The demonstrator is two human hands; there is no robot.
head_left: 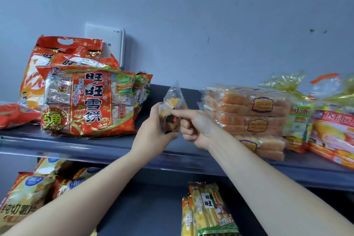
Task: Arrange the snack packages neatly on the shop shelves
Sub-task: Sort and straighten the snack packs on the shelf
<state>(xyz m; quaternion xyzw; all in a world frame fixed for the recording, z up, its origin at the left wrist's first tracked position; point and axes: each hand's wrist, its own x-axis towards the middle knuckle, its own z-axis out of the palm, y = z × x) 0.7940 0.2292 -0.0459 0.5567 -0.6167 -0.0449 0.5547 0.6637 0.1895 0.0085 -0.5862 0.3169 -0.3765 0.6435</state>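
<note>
Clear crinkled plastic with orange and dark pieces inside: that is the small snack packet (172,107) I am handling, held upright in the air just right of the large red rice-cracker bag (88,101). That bag stands at the front of the grey upper shelf (95,145). My left grip (153,130) wraps the packet's lower half from the left. My right grip (195,128) pinches its right edge between thumb and forefinger, the other fingers curled in. The packet touches no shelf yet.

I judge the job to be partway done. Well right of the red bag, the stack of clear-wrapped orange cake packs (247,113) lies fairly square. Behind the red bag, the other red-and-orange bags (57,53) lean loosely on the wall and want straightening. Below the red bag, the yellow crisp bags (28,197) slump at angles. Below and to its right, the yellow stick packs (208,209) stand upright. What is left, as I read it: seat this packet in the gap right of the red bag, then tidy the leaning bags.
</note>
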